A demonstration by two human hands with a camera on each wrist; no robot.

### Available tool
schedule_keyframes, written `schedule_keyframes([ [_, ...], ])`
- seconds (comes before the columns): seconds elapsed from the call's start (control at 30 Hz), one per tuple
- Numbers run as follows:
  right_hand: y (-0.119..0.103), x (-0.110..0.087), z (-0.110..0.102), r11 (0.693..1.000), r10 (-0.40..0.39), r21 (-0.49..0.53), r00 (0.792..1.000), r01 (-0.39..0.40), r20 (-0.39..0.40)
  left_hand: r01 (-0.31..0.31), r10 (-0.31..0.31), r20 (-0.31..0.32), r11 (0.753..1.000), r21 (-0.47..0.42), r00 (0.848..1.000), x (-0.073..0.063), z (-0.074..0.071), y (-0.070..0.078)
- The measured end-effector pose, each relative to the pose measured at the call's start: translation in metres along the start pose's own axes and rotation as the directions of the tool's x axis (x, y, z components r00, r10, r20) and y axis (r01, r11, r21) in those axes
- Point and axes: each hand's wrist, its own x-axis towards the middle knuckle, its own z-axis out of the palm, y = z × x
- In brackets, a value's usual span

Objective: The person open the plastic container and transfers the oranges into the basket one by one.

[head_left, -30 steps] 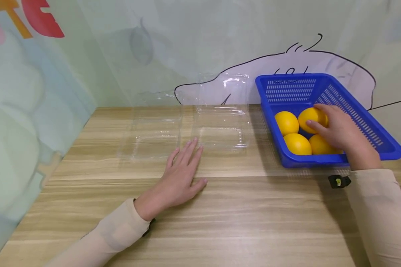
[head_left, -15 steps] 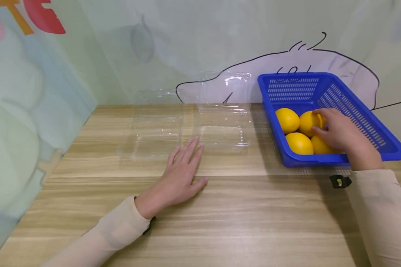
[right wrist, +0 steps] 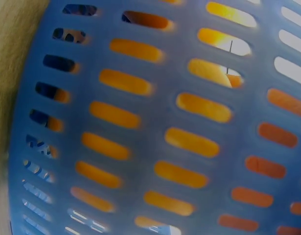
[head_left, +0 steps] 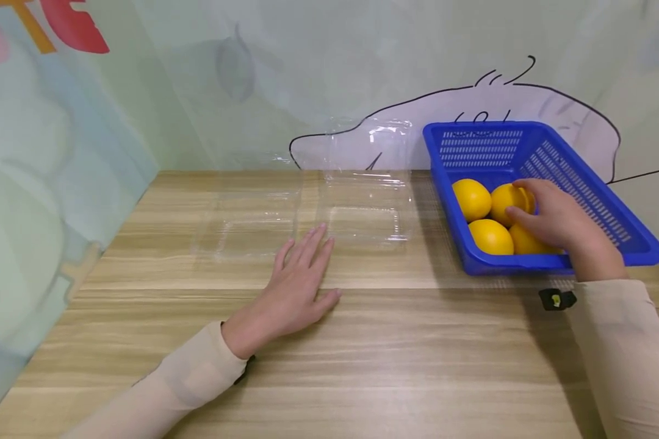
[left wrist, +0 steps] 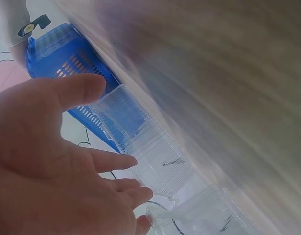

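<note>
My right hand [head_left: 560,216] reaches over the front right of a blue plastic basket [head_left: 456,235]. Its thumb and fingers hold an orange [head_left: 506,204] that lies among several others inside. In the right wrist view the slotted basket wall [right wrist: 155,117] fills the picture, with orange peel showing through the slots. My left hand [head_left: 293,299] is spread low over the table, fingers extended and holding nothing. Just beyond its fingertips are two clear plastic clamshell boxes, a left box [head_left: 258,222] and a right box [head_left: 365,213], both with lids raised.
The wooden table [head_left: 390,366] ends at a wall [head_left: 198,91] with painted cartoon figures. The raised lids stand close to that wall. The basket stands at the table's back right, beside the right box.
The orange in my right hand sits slightly lower among the others than a second ago. My left hand, the boxes and the basket stay in place.
</note>
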Motion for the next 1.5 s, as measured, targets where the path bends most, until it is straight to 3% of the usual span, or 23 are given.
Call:
schedule_keyframes([
  [0.57, 0.0007, -0.0003, 0.0029, 1.0, 0.03, -0.004, 0.998, -0.031, -0.047, -0.002, 0.001, -0.041, 1.0, -0.018, 0.999, 0.0013, 0.0008, -0.0004],
  [1.0, 0.0018, 0.0, 0.0034, 1.0, 0.02, 0.009, 0.995, -0.019, -0.095, -0.009, 0.012, -0.144, 1.0, 0.024, 0.99, 0.0048, 0.0001, -0.0011],
  [1.5, -0.0016, 0.0001, 0.0042, 0.997, 0.064, 0.064, 0.98, -0.052, -0.187, -0.033, 0.042, -0.244, 0.999, 0.041, 0.969, 0.0028, 0.0006, 0.0001],
])
